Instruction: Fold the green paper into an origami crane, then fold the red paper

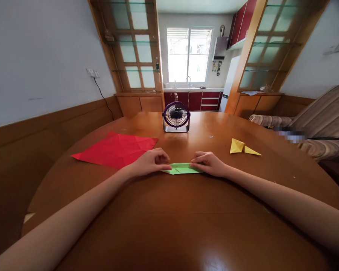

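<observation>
A folded strip of green paper point(182, 168) lies flat on the round wooden table point(186, 226) straight in front of me. My left hand point(151, 162) presses down on its left end with curled fingers. My right hand point(209, 163) pinches its right end between thumb and fingertips. Both hands rest on the tabletop. The middle of the green paper shows between them.
A creased red paper sheet point(115, 149) lies left of my left hand. A folded yellow paper shape point(243, 147) sits at the right. A small purple desk fan point(176, 117) stands at the table's far side. A striped sofa point(313, 124) is at the right.
</observation>
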The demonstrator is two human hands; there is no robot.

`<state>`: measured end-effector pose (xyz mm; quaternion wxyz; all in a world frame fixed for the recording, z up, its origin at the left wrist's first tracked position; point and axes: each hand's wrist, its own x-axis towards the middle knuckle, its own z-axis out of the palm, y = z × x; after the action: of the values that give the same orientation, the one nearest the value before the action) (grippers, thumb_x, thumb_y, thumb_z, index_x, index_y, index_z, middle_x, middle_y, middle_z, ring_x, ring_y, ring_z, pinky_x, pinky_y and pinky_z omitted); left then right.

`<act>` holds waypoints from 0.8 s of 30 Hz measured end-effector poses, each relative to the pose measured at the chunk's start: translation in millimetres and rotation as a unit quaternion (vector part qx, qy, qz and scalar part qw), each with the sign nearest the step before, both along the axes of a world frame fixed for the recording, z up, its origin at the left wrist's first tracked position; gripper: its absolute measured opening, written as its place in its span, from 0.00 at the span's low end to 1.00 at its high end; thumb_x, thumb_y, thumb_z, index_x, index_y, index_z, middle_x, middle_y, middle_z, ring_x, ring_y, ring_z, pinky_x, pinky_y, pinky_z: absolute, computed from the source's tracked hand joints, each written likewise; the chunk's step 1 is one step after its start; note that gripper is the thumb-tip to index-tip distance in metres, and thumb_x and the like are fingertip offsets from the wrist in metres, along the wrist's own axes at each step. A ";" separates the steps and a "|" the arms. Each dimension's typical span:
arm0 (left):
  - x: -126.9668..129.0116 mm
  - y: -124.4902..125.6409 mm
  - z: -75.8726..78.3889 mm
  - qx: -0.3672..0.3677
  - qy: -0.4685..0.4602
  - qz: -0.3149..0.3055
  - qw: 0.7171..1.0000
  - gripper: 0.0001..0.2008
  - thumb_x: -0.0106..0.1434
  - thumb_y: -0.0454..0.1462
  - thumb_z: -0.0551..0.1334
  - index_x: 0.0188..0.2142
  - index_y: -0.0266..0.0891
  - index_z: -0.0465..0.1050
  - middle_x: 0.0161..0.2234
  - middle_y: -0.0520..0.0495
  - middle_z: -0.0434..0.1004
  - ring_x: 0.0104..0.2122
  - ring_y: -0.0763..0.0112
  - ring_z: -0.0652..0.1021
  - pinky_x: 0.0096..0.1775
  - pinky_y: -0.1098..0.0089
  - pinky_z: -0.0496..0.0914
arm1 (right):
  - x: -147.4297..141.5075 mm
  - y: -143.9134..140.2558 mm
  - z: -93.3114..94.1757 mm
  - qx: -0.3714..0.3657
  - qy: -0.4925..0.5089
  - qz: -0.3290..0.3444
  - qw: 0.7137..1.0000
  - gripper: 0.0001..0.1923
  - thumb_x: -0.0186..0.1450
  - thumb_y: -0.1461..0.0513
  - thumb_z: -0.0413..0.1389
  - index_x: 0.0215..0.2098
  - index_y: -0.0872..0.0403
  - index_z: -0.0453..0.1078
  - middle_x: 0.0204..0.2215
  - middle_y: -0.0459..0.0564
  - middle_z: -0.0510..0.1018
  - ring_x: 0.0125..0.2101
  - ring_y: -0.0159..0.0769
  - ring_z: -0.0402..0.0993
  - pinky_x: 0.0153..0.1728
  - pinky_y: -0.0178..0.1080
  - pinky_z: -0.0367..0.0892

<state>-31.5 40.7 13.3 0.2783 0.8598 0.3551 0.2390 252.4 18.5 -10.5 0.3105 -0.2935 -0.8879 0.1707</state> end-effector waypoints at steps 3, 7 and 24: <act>16.5 -11.0 -5.8 0.086 0.014 -0.024 0.996 0.17 0.62 0.49 0.63 0.45 0.41 0.76 0.38 0.47 0.72 0.37 0.68 0.73 0.38 0.70 0.68 | -1.5 -1.1 0.8 0.011 -0.012 0.026 1.000 0.18 0.70 0.54 0.52 0.38 0.57 0.78 0.27 0.50 0.72 0.27 0.30 0.67 0.29 0.34 0.63; 29.4 -17.6 -14.0 0.151 0.032 -0.059 0.986 0.13 0.67 0.45 0.58 0.40 0.42 0.79 0.35 0.47 0.74 0.37 0.69 0.73 0.40 0.70 0.66 | -2.1 -0.8 -0.1 0.017 -0.016 0.041 0.999 0.19 0.70 0.53 0.51 0.38 0.57 0.78 0.28 0.50 0.72 0.27 0.30 0.67 0.29 0.34 0.63; 10.7 -9.1 -14.5 0.101 0.011 -0.035 0.994 0.15 0.67 0.44 0.57 0.36 0.40 0.81 0.33 0.48 0.73 0.34 0.71 0.74 0.35 0.73 0.67 | 4.1 3.9 -1.2 -0.045 0.014 0.002 0.999 0.19 0.66 0.50 0.56 0.36 0.56 0.80 0.24 0.48 0.72 0.24 0.29 0.66 0.25 0.33 0.60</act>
<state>-20.8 31.7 -1.2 0.1945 0.8980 0.3022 0.2539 256.5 22.5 -11.7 0.3093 -0.3025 -0.8755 0.2152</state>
